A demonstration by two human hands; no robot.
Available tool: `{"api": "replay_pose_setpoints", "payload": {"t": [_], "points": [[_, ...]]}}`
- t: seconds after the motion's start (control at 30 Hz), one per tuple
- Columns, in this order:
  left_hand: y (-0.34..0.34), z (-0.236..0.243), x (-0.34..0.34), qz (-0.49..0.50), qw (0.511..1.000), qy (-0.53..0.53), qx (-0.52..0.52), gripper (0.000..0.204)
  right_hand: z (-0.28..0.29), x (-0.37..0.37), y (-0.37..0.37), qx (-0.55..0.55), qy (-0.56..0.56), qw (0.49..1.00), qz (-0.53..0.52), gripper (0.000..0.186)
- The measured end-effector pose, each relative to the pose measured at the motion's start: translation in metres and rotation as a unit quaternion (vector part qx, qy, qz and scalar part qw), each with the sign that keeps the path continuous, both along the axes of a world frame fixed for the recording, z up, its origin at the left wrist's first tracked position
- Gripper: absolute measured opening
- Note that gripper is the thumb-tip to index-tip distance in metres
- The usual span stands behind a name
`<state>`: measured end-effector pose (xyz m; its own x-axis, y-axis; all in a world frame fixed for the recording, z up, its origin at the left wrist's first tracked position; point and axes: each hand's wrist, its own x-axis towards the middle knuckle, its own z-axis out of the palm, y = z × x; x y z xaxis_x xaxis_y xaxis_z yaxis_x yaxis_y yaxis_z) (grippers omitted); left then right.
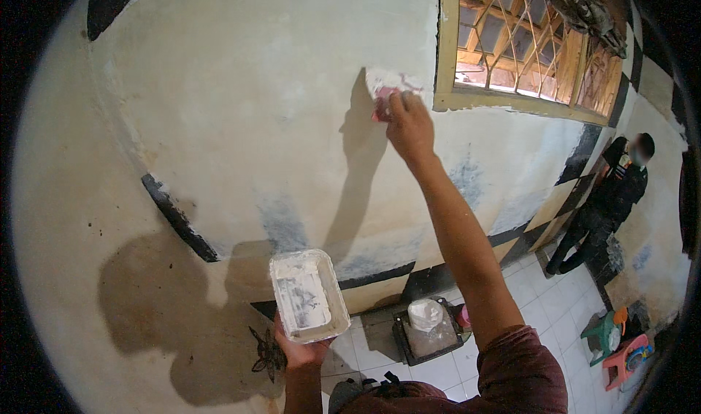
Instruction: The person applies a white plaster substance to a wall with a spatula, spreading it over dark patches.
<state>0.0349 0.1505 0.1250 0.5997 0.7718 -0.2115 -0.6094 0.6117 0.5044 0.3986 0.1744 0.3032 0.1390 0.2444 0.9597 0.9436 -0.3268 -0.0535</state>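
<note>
My right hand (409, 125) is raised to the pale plastered wall (204, 85), closed on a pink-handled scraper (383, 101) whose wide blade is smeared with white paste, just left of the window frame's lower corner (445, 96). My left hand (301, 348) grips a white rectangular tray (310, 297) from underneath, low in the middle of the view; white paste coats its inside.
A person (606, 195) in dark clothes stands at the right wall. Below on the tiled floor (526, 290) are a dark stand (400, 341) with a white container (425, 314), and small green (599, 341) and red (624, 366) stools. A grilled window (511, 41) is upper right.
</note>
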Motion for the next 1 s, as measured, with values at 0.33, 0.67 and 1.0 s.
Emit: {"api": "replay_pose_setpoints", "payload": {"t": [0.33,0.67,1.0], "points": [[0.010,-0.018,-0.010,-0.066,0.995,-0.050,-0.051,0.057,-0.248,-0.050,-0.039,-0.276,0.064,0.957,0.059,0.038],[0.005,-0.006,-0.008,-0.051,0.998,0.037,0.004,0.061,0.063,-0.045,-0.018,-0.003,-0.083,0.996,0.019,0.025],[0.026,-0.015,-0.017,-0.125,0.989,-0.069,-0.030,0.059,-0.195,-0.059,-0.017,-0.191,-0.054,0.976,0.090,0.042]]}}
